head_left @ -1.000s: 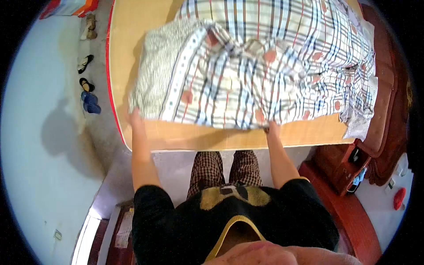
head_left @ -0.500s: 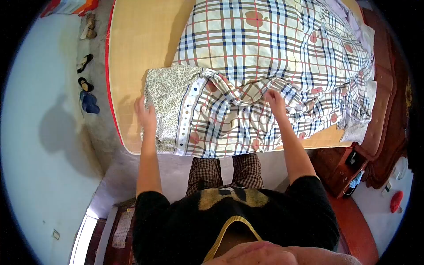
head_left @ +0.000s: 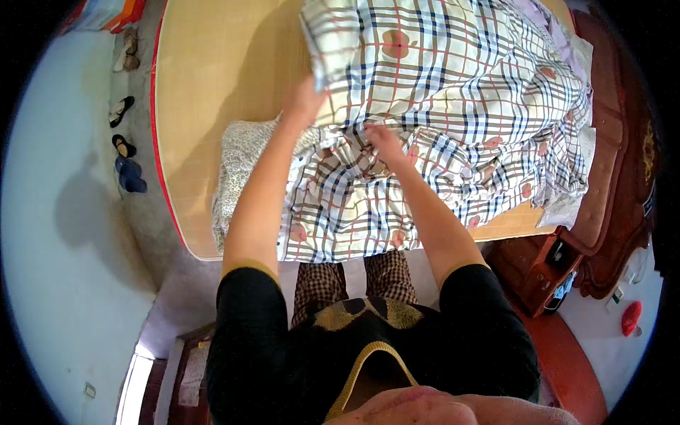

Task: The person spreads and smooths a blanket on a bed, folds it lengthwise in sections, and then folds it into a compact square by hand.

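A plaid quilt (head_left: 439,78) with apple prints lies bunched across the bed, its near part folded over in creases. My left hand (head_left: 304,103) is closed on the quilt's left edge, where the raised cloth is smeared by motion. Over the middle fold, my right hand (head_left: 387,144) has its fingers closed on the bunched cloth. Beneath my left forearm lies the quilt's leopard-print end (head_left: 244,152), partly hidden by the arm.
The tan mat (head_left: 205,85) on the bed has a red edge at left. Shoes (head_left: 124,145) stand on the floor by the wall. A brown padded headboard (head_left: 602,156) and a wooden cabinet (head_left: 542,273) are at right.
My left hand has moved from the leopard-print end up and right to the plaid edge, which is now lifted. My right hand has shifted left along the fold.
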### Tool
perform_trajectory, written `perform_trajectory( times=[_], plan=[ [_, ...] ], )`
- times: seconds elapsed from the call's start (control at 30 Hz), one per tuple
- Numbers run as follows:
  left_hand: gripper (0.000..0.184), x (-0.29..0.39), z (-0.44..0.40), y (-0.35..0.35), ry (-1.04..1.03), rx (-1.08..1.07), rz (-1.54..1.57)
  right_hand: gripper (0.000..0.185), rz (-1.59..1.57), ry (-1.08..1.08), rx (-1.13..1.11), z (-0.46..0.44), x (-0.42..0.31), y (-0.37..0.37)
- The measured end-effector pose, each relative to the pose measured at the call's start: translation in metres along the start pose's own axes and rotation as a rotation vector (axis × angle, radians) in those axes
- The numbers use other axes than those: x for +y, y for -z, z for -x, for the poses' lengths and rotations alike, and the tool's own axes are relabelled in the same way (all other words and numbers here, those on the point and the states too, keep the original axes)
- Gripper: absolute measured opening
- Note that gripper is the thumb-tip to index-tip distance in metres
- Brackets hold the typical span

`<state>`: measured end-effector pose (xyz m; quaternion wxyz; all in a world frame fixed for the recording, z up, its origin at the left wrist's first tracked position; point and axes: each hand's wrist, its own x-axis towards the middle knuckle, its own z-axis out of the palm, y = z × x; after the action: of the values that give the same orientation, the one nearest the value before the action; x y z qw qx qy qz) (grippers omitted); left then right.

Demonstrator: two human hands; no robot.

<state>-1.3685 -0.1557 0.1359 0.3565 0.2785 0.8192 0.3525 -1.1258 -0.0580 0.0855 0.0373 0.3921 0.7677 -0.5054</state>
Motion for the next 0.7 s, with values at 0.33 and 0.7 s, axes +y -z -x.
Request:
perform_trajectory(
  times=[0.33,0.7],
  plan=[
    [0.025,-0.006,0.106,-0.066,-0.587,-0.672,-0.484,0.072,0.154,0.105,0.489,-0.033,-0.040,0.120],
    [0.102,0.016,0.001,-0.069,-0.037,-0.008,0.315,0.047,-1.711,0.120,-0.016,0.047,-0.061,0.146]
  ],
)
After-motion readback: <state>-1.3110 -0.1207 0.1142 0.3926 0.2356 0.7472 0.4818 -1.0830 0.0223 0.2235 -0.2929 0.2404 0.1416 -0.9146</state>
